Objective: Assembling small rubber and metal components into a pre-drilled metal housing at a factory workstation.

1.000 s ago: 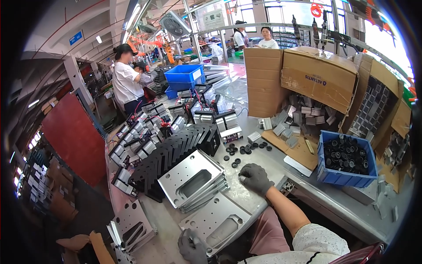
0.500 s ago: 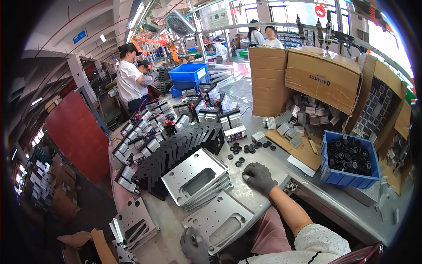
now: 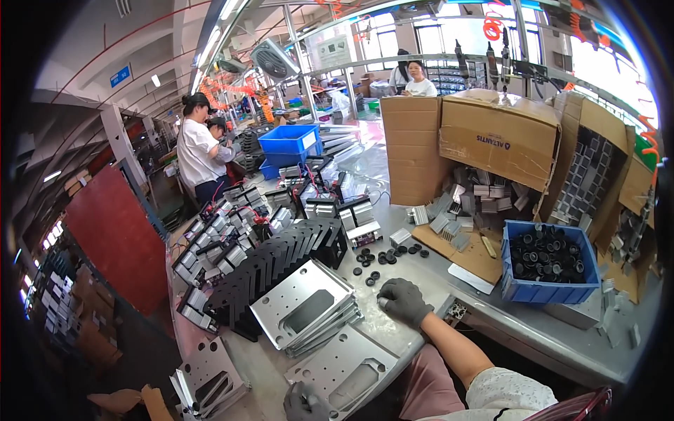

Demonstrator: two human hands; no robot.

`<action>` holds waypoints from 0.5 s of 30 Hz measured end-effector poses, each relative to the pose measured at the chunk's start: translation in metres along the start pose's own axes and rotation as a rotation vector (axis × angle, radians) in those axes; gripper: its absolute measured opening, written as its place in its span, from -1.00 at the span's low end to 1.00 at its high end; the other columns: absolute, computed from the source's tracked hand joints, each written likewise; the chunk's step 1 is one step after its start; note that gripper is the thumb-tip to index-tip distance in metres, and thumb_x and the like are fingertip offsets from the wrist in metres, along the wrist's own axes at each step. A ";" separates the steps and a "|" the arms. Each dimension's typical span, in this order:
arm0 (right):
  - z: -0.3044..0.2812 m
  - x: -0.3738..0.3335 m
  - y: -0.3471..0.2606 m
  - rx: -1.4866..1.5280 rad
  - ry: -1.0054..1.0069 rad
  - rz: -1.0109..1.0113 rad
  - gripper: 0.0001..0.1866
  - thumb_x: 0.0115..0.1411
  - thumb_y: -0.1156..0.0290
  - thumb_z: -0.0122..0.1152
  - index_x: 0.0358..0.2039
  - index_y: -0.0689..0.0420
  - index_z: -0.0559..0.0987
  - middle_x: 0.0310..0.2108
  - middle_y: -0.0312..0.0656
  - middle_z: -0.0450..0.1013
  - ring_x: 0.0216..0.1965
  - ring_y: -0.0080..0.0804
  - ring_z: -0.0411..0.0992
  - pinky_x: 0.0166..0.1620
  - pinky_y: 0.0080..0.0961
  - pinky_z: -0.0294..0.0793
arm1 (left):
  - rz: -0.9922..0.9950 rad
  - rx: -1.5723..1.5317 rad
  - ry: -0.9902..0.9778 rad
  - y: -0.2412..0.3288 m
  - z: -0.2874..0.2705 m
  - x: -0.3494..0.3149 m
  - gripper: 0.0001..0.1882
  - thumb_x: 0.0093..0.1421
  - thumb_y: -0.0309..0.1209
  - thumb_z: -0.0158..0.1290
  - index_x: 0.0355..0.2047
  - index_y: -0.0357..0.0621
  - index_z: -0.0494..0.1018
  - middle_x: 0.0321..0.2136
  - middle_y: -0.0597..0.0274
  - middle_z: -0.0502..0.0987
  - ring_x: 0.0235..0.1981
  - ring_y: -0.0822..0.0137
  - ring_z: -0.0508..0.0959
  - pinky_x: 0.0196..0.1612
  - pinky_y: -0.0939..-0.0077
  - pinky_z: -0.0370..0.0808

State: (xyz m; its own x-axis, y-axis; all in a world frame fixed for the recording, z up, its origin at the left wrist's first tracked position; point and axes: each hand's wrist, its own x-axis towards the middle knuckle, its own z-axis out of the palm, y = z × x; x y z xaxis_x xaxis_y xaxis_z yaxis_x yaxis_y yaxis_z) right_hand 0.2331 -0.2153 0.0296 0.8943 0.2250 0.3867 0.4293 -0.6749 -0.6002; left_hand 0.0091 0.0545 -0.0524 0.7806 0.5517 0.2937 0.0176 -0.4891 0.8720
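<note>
My right hand [image 3: 406,302], in a grey glove, rests on the bench with its fingers curled under. Whatever lies inside that grip, if anything, is hidden. Just beyond it several round black caps [image 3: 385,257] are scattered. At the near edge my left hand [image 3: 306,403], gloved too, closes at the lower left corner of a flat silver metal plate [image 3: 328,358], which has a slot and round holes. A stack of similar plates [image 3: 284,298] sits behind it. Further plates [image 3: 210,368] stand leaning together at the left.
A row of black brackets [image 3: 270,263] stands behind the plates, beside many heatsink assemblies [image 3: 221,231]. At the right are a blue bin [image 3: 547,291] of black caps and cardboard boxes [image 3: 498,140] with loose heatsinks. Co-workers [image 3: 200,151] stand farther back.
The whole view has shifted, so the bench things sit slightly farther left and most of them lower. Both hands keep nearly the same places against the plates and caps.
</note>
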 end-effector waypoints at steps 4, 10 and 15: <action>0.007 0.000 0.013 0.000 0.006 -0.028 -0.84 0.01 0.29 0.18 -0.44 0.05 0.63 -0.33 -0.20 0.53 -0.19 -0.17 0.45 -0.11 -0.24 0.44 | 0.071 0.107 0.078 0.021 0.005 0.005 -0.64 0.26 -0.35 0.06 0.00 -0.31 0.45 -0.06 -0.04 0.47 -0.17 0.19 0.54 -0.10 0.41 0.50; 0.000 0.005 0.005 0.004 -0.026 0.000 -0.84 0.02 0.29 0.18 -0.45 0.06 0.62 -0.31 -0.22 0.53 -0.17 -0.18 0.45 -0.11 -0.24 0.44 | 0.141 0.175 0.110 0.019 0.002 0.005 -0.66 0.25 -0.39 0.06 -0.01 -0.28 0.46 -0.06 0.01 0.48 -0.20 0.21 0.55 -0.12 0.40 0.52; -0.002 0.002 0.002 -0.060 -0.028 -0.068 -0.85 0.03 0.30 0.18 -0.45 0.08 0.62 -0.30 -0.19 0.52 -0.18 -0.16 0.45 -0.09 -0.25 0.44 | -0.035 0.118 -0.041 0.017 -0.001 0.003 -0.50 0.24 -0.46 0.01 0.20 -0.21 0.28 0.00 0.03 0.44 -0.15 0.22 0.54 -0.14 0.37 0.52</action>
State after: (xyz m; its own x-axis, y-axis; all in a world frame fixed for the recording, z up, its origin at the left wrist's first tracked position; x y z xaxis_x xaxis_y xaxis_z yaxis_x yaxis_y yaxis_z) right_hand 0.2358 -0.2170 0.0307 0.8668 0.2906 0.4052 0.4816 -0.6984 -0.5295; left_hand 0.0113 0.0485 -0.0362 0.8033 0.5429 0.2450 0.1168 -0.5470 0.8289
